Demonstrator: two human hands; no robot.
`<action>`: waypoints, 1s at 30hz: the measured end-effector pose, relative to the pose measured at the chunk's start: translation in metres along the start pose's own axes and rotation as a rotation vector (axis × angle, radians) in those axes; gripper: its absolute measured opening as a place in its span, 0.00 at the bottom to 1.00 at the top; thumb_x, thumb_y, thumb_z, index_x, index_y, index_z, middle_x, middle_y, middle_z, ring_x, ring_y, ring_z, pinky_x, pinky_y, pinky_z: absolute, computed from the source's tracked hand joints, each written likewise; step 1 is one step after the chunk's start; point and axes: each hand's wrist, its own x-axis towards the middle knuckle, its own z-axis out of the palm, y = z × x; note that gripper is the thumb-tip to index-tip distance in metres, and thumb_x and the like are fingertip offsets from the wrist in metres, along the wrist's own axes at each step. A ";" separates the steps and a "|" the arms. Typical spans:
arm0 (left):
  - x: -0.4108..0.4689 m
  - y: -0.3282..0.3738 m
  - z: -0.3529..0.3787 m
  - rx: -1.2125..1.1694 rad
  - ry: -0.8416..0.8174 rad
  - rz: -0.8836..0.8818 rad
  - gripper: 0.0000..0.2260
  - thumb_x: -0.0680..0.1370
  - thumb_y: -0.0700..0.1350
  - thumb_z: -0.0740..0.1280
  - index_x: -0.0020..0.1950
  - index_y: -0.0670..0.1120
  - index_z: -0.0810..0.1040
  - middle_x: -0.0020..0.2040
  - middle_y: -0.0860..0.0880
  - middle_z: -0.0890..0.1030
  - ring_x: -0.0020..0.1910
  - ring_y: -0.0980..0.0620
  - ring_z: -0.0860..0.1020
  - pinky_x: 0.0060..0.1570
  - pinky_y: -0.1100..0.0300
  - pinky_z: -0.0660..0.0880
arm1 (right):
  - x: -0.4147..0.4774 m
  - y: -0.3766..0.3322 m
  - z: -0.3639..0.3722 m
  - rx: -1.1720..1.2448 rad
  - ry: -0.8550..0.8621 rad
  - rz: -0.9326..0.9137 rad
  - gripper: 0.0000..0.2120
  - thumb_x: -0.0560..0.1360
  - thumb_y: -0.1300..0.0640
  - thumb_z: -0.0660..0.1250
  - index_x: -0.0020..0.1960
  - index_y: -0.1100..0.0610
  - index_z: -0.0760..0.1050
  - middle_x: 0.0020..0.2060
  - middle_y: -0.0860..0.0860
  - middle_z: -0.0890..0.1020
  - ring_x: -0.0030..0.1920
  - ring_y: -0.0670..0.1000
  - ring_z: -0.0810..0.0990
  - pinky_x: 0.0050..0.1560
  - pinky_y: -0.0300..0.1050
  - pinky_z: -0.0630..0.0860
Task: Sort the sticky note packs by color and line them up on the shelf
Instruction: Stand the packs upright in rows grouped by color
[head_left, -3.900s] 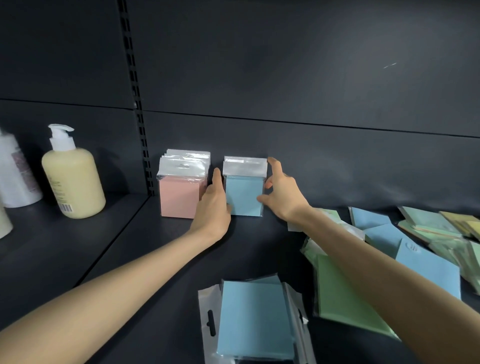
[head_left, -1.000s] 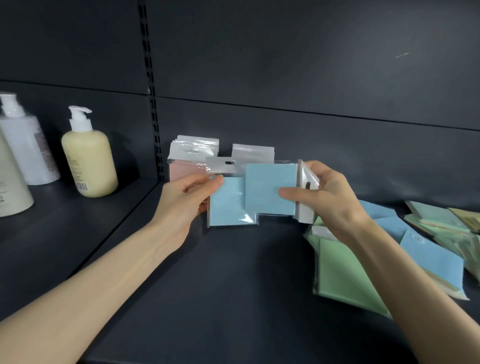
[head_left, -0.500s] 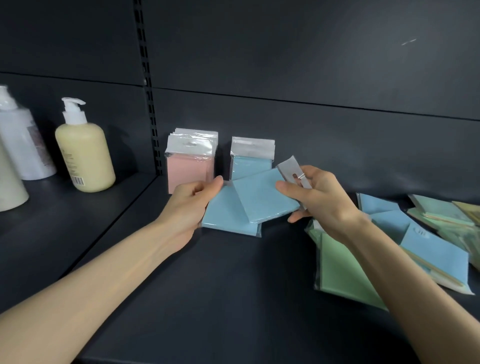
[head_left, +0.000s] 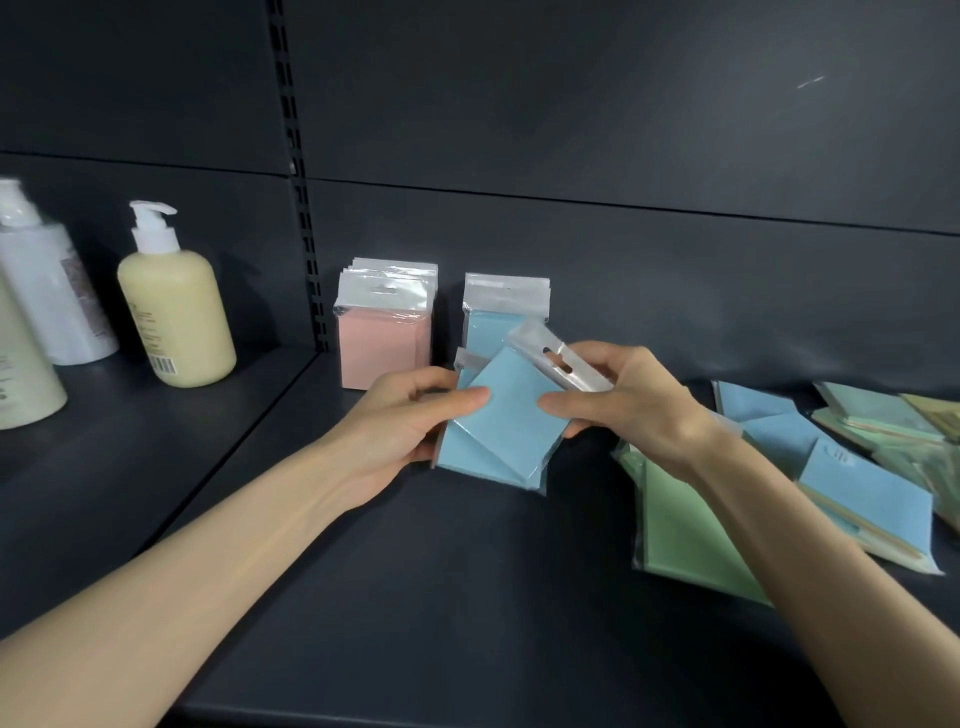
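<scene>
Blue packs (head_left: 511, 423) — two, askew — between left hand (head_left: 400, 423) and right hand (head_left: 636, 402)

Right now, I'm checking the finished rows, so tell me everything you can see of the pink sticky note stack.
The pink stack is several packs standing upright, one behind another, on the dark shelf near its back wall, beside the slotted upright. Each is wrapped in clear plastic with a whitish header holding a hang slot. A gap separates it from the blue row. Only the shelf appears to touch it.
</scene>
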 end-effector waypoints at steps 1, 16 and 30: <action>0.000 0.000 0.000 0.002 -0.009 0.014 0.11 0.74 0.42 0.69 0.56 0.44 0.80 0.49 0.46 0.85 0.47 0.49 0.82 0.46 0.56 0.78 | 0.000 0.000 0.001 0.001 0.027 -0.004 0.13 0.68 0.60 0.74 0.51 0.54 0.78 0.40 0.51 0.80 0.32 0.46 0.80 0.41 0.36 0.76; 0.013 -0.008 0.002 0.387 0.140 0.305 0.16 0.71 0.34 0.71 0.57 0.46 0.79 0.50 0.49 0.81 0.48 0.55 0.79 0.52 0.65 0.75 | 0.014 -0.004 0.005 -0.094 0.191 -0.122 0.16 0.67 0.54 0.76 0.53 0.56 0.77 0.40 0.48 0.84 0.42 0.50 0.83 0.46 0.40 0.80; 0.061 0.002 0.006 0.815 0.272 0.433 0.19 0.74 0.36 0.68 0.62 0.47 0.66 0.52 0.47 0.76 0.49 0.46 0.76 0.52 0.49 0.76 | 0.060 0.001 0.005 -0.487 0.173 -0.137 0.28 0.70 0.66 0.70 0.67 0.55 0.66 0.47 0.52 0.76 0.43 0.52 0.78 0.48 0.42 0.76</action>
